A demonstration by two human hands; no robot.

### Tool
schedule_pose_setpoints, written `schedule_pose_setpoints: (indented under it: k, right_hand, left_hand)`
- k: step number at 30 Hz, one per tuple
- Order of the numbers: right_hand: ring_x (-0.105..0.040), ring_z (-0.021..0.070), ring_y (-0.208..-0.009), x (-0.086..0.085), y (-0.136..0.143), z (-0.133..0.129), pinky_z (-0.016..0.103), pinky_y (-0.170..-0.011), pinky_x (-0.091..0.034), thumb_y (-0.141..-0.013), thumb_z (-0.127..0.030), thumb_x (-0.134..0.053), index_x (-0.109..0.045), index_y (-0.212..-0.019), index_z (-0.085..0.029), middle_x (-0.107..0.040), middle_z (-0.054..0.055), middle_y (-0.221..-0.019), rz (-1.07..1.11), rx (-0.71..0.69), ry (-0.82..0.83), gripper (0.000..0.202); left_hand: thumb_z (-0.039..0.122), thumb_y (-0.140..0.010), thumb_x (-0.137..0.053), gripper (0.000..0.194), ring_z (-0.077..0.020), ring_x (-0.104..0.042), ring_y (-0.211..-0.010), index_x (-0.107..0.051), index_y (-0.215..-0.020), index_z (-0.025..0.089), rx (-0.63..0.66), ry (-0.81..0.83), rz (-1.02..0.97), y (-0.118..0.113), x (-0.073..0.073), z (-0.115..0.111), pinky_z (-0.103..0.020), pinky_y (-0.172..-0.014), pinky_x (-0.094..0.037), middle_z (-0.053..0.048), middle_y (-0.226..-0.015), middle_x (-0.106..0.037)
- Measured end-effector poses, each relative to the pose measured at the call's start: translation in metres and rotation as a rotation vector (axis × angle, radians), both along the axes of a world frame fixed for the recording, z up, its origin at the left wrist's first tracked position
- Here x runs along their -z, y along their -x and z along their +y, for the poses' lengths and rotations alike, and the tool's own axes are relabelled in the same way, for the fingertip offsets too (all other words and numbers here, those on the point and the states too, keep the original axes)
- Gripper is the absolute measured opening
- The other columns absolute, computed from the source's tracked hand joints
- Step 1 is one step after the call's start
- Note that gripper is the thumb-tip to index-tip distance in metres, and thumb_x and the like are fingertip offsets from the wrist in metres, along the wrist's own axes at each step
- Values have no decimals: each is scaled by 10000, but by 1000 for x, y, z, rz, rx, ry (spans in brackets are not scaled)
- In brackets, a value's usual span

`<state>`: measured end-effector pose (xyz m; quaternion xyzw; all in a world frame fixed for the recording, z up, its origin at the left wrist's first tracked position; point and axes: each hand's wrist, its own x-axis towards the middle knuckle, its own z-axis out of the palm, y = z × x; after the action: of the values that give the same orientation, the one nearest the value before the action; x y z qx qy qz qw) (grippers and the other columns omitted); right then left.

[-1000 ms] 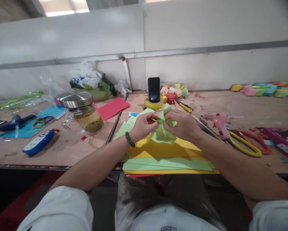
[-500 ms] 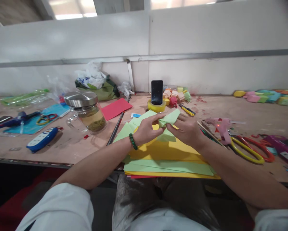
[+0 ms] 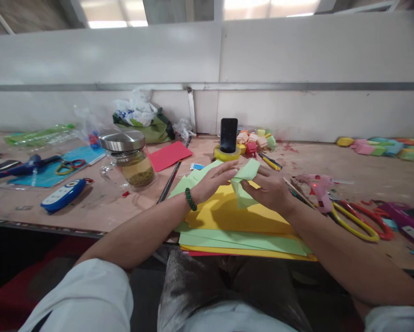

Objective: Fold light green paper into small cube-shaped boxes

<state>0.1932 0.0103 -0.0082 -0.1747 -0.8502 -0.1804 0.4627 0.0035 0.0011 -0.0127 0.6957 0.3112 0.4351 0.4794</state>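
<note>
A folded piece of light green paper (image 3: 245,174) is pinched by my right hand (image 3: 272,190), its thumb in front and the other fingers partly hidden behind. My left hand (image 3: 214,180), with a green bead bracelet (image 3: 190,199) at the wrist, has its fingers stretched out. Their tips reach the folded paper's left edge; whether they press on it I cannot tell. Beneath both hands lies a stack of yellow paper sheets (image 3: 224,214), with light green sheets (image 3: 241,241) in it along the near edge. More green sheets (image 3: 182,183) show beside my left wrist.
Behind my hands a phone (image 3: 228,135) stands at a yellow tape roll (image 3: 227,153), near folded paper pieces (image 3: 256,141) and a cutter (image 3: 271,161). A glass jar mug (image 3: 133,173) is on the left. Rightward lie a pink glue gun (image 3: 319,189) and scissors (image 3: 355,226).
My left hand's fingers have straightened and drawn back from the folded green paper. My right hand keeps its pinch, and the paper now hangs lower in front. The view has shifted slightly.
</note>
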Motion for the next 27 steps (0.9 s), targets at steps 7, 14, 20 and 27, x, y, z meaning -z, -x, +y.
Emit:
schedule_pose_setpoints:
  k: [7,14,20,27]
  right_hand:
    - [-671,186,-664,5,0,4,271,-555,-502,-816,-196,-564,-657,-748,-196,-707,56,-714,68,239,6,115]
    - [-606,157,-561,8,2,4,258,-514,-430,-833,-249,-560,-566,-619,-201,-649,40,-620,25,273,44,220]
    - [-615,179,-658,3,0,4,288,-618,-471,-821,-273,-609,-584,-803,-215,-658,32,-727,70,249,151,66]
    - [-592,284,-1047,-8,-10,12,423,-898,-471,-773,-314,-636,-617,-1091,-196,-667,107,-1105,96,179,435,340]
  left_hand:
    - [162,-700,-659,461,-185,-644,-942,-579,-1154,139,-279,-311,138,-7,11,-2,-318,-866,-516,-127,-1140,-636]
    - [195,-793,-550,197,-158,-648,-779,-673,-941,151,-399,-364,179,-2,6,5,-261,-702,-516,-78,-919,-710]
    - [208,-793,-508,198,-150,-591,-715,-699,-782,155,-437,-377,300,3,-1,5,-239,-652,-449,-14,-740,-690]
    - [278,-747,-537,226,-72,-382,-490,-594,-591,126,-283,-42,324,6,-8,6,-196,-461,-284,47,-504,-444]
